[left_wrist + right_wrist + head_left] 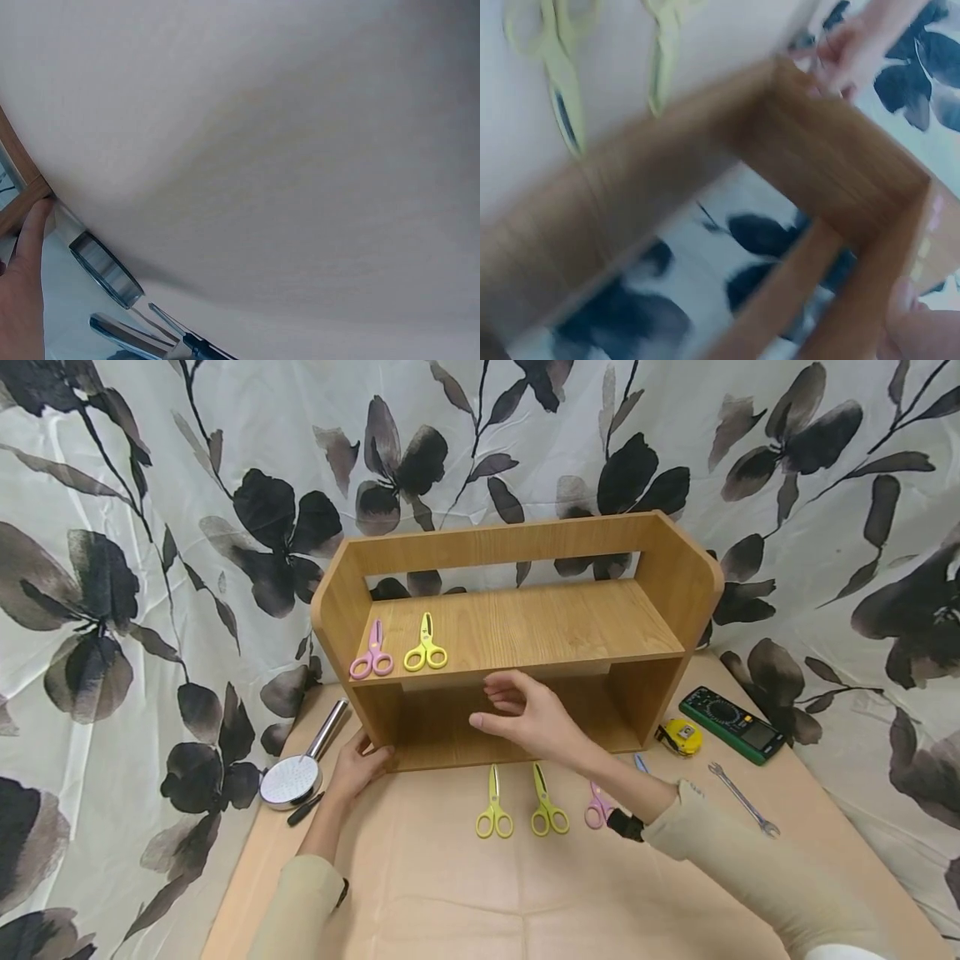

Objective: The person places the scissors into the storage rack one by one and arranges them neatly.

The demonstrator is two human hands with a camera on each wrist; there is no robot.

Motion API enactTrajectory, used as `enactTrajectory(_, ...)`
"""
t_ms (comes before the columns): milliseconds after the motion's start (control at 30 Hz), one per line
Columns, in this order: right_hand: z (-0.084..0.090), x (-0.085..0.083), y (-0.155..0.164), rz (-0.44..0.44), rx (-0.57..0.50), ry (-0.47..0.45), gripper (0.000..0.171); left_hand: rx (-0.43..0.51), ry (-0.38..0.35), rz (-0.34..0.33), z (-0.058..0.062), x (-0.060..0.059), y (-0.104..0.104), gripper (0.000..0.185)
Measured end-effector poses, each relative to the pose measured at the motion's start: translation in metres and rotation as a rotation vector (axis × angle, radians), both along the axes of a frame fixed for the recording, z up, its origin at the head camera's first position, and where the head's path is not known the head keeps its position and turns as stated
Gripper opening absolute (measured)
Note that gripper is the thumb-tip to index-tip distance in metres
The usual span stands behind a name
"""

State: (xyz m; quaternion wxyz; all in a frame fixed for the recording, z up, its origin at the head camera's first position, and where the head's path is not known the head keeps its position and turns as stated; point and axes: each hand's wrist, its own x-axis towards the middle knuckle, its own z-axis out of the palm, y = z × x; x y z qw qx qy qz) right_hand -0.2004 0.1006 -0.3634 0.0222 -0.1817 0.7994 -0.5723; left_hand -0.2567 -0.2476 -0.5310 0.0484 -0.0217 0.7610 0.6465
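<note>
A wooden shelf unit (525, 627) stands on the table, blurred and close in the right wrist view (832, 172). On its upper board lie pink scissors (371, 653) and yellow scissors (426, 646). My left hand (358, 768) grips the unit's lower left corner, with the thumb (30, 232) against the wood edge (19, 187). My right hand (525, 714) hovers in front of the lower opening, fingers loosely curled and holding nothing. On the table before the unit lie two yellow scissors (494, 806) (548, 803) and pink scissors (597, 810), the last partly hidden by my right wrist.
A chrome shower head (292, 777) and a black-handled screwdriver (305, 808) lie left of the shelf. To the right are a yellow tape measure (681, 737), a green multimeter (735, 724) and a wrench (744, 798). A flower-print curtain hangs behind and to both sides.
</note>
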Motion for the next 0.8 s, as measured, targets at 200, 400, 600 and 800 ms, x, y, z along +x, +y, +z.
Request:
enactTrajectory(200,-0.063,0.026,0.006,0.007,-0.147,-0.060,0.062,-0.005,-0.002,0.000,0.001,0.001,0.001,0.072)
enactTrajectory(400,-0.121,0.038,0.004,0.013,-0.206,-0.160,0.069,0.004,0.006,0.010,0.003,0.001,0.001,0.072)
enactTrajectory(600,-0.169,0.045,0.001,0.009,-0.165,-0.196,0.072,0.005,-0.012,0.010,0.002,0.001,0.001,0.073)
enactTrajectory(800,-0.191,0.047,-0.009,-0.031,-0.129,-0.208,0.068,0.011,-0.011,0.011,0.003,0.003,0.002,0.072)
